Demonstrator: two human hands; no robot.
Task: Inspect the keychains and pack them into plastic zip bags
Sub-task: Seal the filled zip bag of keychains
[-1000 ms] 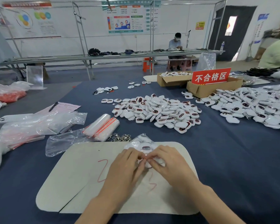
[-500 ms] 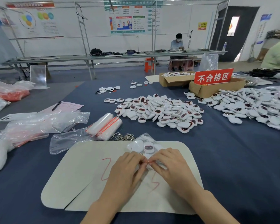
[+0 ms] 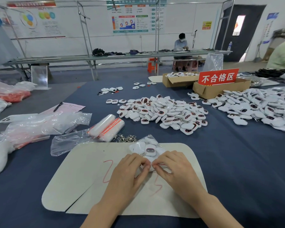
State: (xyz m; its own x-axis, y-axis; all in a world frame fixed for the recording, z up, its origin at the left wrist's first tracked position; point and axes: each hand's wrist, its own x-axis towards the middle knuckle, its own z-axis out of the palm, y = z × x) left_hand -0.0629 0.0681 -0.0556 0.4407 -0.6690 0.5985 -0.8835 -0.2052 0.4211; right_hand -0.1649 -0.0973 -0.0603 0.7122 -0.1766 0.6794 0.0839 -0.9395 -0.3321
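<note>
The left hand (image 3: 128, 171) and right hand (image 3: 176, 168) are pinching the mouth of the zip bag (image 3: 138, 146) lying on the pale mat (image 3: 72, 178), keychains (image 3: 150, 150) bunching inside at its far end, and this light, flimsy, slippery film is probably best gripped right along the seal strip.

Left hand (image 3: 130, 173) and right hand (image 3: 175, 169) side by side at the near edge of the zip bag (image 3: 148, 143), fingers (image 3: 137, 159) curled, pinching that edge, fingertips almost meeting, forearms angled inward
</note>
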